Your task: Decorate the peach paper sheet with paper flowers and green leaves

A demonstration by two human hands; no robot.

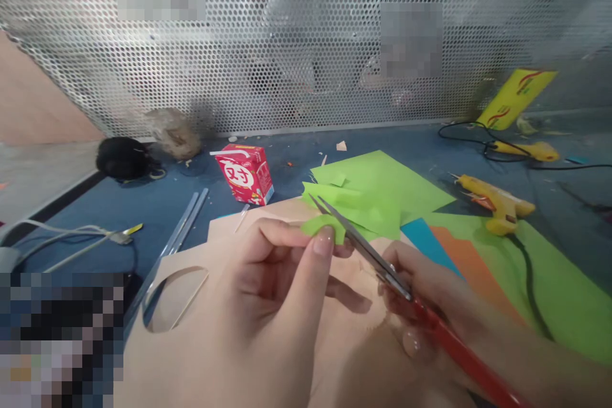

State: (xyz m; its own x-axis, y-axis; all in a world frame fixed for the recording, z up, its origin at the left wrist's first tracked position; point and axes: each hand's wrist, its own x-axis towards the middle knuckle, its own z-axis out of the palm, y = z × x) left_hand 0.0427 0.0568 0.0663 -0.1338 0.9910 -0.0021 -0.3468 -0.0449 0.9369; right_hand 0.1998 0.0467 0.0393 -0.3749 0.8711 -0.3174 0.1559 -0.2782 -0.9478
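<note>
Between thumb and fingers, my left hand (287,293) pinches a small light green paper piece (313,224). My right hand (430,296) grips red-handled scissors (368,252), whose narrow metal blades point up and left, slightly parted. The blades lie just beside the right side of the paper piece; whether they touch it I cannot tell. Behind them, light green paper sheets (382,172) and loose cut scraps lie on the table. Under both hands spreads pale peach paper (182,306) with an oval hole cut in it. My right fingers are partly hidden by the scissors.
A red drink carton (246,175) with a straw stands behind the left hand. At right lie a yellow glue gun (500,201) with a cord, plus blue (430,245) and orange sheets (473,268). Clear glue sticks (189,223) and a white cable (71,233) lie left. A perforated metal panel (296,83) stands behind.
</note>
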